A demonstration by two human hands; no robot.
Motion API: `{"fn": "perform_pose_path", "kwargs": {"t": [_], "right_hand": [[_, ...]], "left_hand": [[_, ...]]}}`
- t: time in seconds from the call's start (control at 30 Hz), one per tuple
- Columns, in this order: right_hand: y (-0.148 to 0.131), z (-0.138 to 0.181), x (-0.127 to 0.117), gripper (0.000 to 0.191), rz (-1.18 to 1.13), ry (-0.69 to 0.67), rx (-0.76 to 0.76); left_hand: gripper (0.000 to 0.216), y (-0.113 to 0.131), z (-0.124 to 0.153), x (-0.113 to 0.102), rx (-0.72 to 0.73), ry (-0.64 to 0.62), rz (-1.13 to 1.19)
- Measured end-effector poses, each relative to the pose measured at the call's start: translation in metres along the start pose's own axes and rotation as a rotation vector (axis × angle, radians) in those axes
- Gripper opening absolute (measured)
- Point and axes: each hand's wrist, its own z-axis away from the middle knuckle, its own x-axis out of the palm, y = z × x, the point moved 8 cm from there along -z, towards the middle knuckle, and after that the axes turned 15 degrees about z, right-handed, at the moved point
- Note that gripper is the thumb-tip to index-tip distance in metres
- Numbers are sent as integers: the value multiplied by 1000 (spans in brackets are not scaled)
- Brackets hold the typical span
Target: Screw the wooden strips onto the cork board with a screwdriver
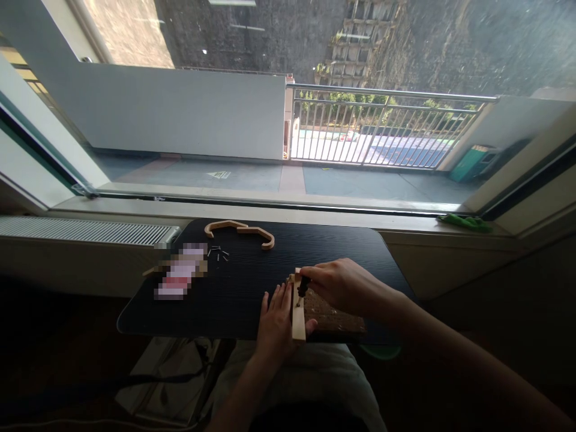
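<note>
My right hand (344,285) is closed around the black handle of a small screwdriver (303,288). Its shaft points down at the top face of a pale wooden bar (299,324). My left hand (274,327) steadies that bar, fingers along its left side and thumb showing on its right. Beneath and to the right of the bar is a dark brown block with a patterned top (339,315); whether the two are joined I cannot tell. Several loose screws (219,252) lie on the black table (234,294), left of my hands.
Two hook-shaped wooden pieces (256,231) lie at the table's far edge. A blurred pink-and-white item (182,273) is at the left. A radiator (90,231) and a window sill (270,211) border the table. A green cloth (465,222) rests on the sill at right.
</note>
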Motion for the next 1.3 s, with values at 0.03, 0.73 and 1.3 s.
{"fn": "perform_pose_path", "kwargs": {"t": [0.03, 0.73, 1.3], "right_hand": [[-2, -2, -3, 18, 32, -40, -30], [-18, -8, -13, 12, 127, -191, -125], [-15, -9, -11, 12, 174, -191, -44]], "left_hand": [[85, 0, 0, 0, -3, -4, 1], [86, 1, 0, -2, 1, -11, 1], [87, 1, 0, -3, -8, -16, 48]]}}
